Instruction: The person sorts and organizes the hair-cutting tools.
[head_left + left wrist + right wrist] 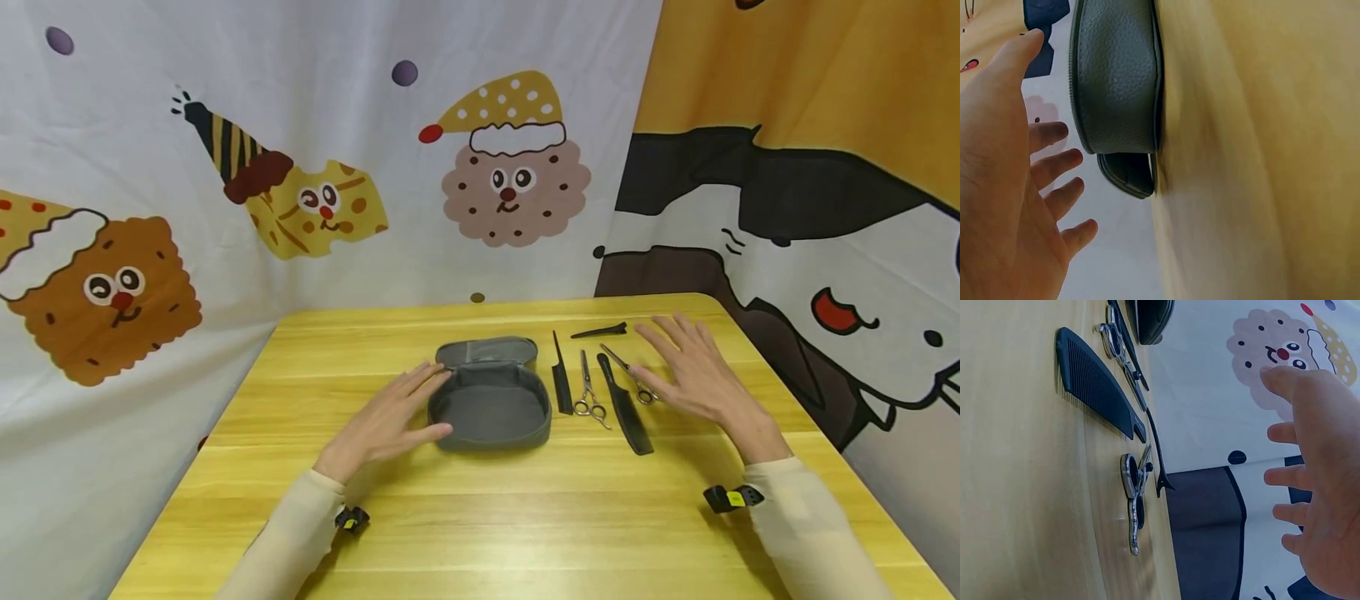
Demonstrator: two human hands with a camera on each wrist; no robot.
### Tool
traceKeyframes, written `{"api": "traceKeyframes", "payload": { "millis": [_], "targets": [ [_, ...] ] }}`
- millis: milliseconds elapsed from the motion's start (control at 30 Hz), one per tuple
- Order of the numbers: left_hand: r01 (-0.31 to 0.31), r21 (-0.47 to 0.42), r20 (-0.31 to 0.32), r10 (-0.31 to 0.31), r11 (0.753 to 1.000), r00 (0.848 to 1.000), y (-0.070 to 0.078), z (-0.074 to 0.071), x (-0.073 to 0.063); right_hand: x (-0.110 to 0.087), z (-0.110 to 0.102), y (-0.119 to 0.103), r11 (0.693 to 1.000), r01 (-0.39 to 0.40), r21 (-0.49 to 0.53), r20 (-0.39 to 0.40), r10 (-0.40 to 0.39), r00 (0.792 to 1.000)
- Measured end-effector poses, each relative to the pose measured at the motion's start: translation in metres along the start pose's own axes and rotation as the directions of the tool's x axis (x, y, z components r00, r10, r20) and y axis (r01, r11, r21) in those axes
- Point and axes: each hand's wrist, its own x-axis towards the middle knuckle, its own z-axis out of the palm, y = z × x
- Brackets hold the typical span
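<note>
A dark grey zip case (491, 433) lies unzipped on the table with its lid (487, 352) folded back; its inside is bare. My left hand (390, 417) hovers at the case's left side, fingers spread, and the left wrist view shows the case's leathery wall (1116, 81) beyond the fingers. To the right of the case lie a narrow tail comb (562, 387), a pair of scissors (588, 396), a wide handled comb (628, 417), a second pair of scissors (643, 392) and a black hair clip (600, 330). Over the second scissors' right side, my right hand (693, 375) is raised with fingers spread, holding nothing.
The yellow wood-grain table (465, 525) ends at a back edge close behind the lid and the clip. A cloth (345, 100) printed with cartoon figures hangs behind and along both sides. Black wrist cameras (727, 498) sit on both sleeves.
</note>
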Motion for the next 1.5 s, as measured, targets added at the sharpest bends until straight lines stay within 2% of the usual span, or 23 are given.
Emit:
{"api": "traceKeyframes", "payload": {
  "millis": [200, 633, 1200, 1400, 1500],
  "targets": [
    [0.024, 0.003, 0.041, -0.024, 1.0, 0.999, 0.001, 0.005, -0.001, -0.004, 0.0, -0.004, 1.0, -0.013, 0.023, 0.043, 0.012, 0.999],
    [0.064, -0.026, 0.081, -0.062, 0.998, 0.995, 0.001, 0.007, 0.0, -0.011, 0.011, 0.002, 0.999, -0.038, 0.022, 0.145, 0.035, 0.989],
    [0.07, -0.05, 0.078, -0.066, 0.996, 0.995, 0.001, 0.011, 0.0, -0.013, 0.027, 0.01, 1.0, -0.001, -0.01, 0.158, 0.002, 0.987],
    [0.081, -0.052, 0.075, -0.077, 0.995, 0.994, 0.001, 0.009, -0.001, -0.012, 0.034, 0.012, 0.999, 0.038, 0.013, 0.145, -0.04, 0.989],
    [0.084, -0.053, 0.074, -0.08, 0.995, 0.994, 0.001, 0.008, -0.001, -0.012, 0.036, 0.011, 0.999, 0.029, 0.021, 0.163, -0.032, 0.986]
  ]
}}
